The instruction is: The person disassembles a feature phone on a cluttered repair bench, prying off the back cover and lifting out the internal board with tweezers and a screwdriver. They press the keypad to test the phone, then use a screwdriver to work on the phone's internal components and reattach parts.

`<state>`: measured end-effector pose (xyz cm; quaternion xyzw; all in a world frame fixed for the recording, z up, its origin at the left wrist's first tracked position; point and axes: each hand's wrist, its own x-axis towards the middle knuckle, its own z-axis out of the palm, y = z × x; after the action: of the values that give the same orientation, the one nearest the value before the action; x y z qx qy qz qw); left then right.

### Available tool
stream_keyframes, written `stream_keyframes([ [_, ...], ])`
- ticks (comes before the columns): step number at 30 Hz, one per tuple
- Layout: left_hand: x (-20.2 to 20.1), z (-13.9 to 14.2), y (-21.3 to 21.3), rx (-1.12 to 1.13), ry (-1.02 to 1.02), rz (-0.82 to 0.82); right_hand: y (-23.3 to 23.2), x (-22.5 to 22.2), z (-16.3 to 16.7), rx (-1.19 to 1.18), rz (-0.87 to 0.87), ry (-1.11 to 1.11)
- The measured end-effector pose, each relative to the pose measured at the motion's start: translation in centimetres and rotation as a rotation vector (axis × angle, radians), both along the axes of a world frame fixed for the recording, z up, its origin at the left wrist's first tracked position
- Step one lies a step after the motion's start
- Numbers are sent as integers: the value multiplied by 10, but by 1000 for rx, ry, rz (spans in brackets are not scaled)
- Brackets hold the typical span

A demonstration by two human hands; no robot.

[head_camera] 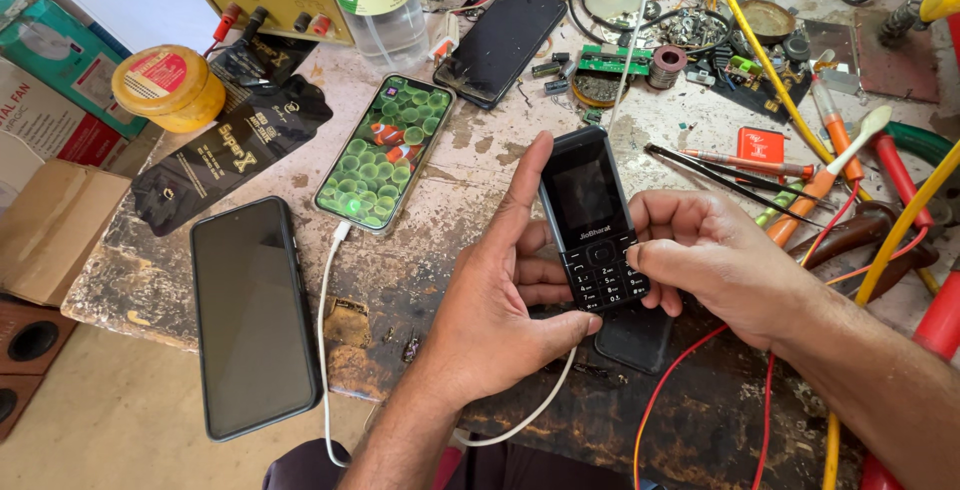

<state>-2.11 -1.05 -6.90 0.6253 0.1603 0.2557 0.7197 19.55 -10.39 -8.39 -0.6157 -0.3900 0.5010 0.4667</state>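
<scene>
A small black keypad phone [592, 218] with a dark screen is held upright over the worn workbench [450, 180]. My left hand [495, 295] wraps its left side, thumb along the edge and a finger under the bottom. My right hand [715, 260] grips its right side, with the thumb on the keypad. A flat dark piece [636, 338] lies on the bench just below the phone.
A lit smartphone [385, 153] on a white cable [325, 350], a dark smartphone [252, 315] at the front left, another dark one [500, 45] at the back. Yellow jar [168, 86], black pouches [232, 155], tweezers [730, 178], screwdrivers, circuit boards and red and yellow wires on the right.
</scene>
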Motion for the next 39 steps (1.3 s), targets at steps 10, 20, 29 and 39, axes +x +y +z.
stream_keyframes([
  [10, -1, 1, 0, 23, -1, -2, 0, -1, 1, 6, 8, -4],
  [20, -1, -3, 1, -4, -7, -17, 1, -1, 3, -6, -12, 21],
  [29, 0, -17, 3, 16, -111, -1, 0, 2, -4, 33, -24, 21],
  [39, 0, -16, 3, -72, -176, -12, -1, 0, -5, 1, -20, 13],
])
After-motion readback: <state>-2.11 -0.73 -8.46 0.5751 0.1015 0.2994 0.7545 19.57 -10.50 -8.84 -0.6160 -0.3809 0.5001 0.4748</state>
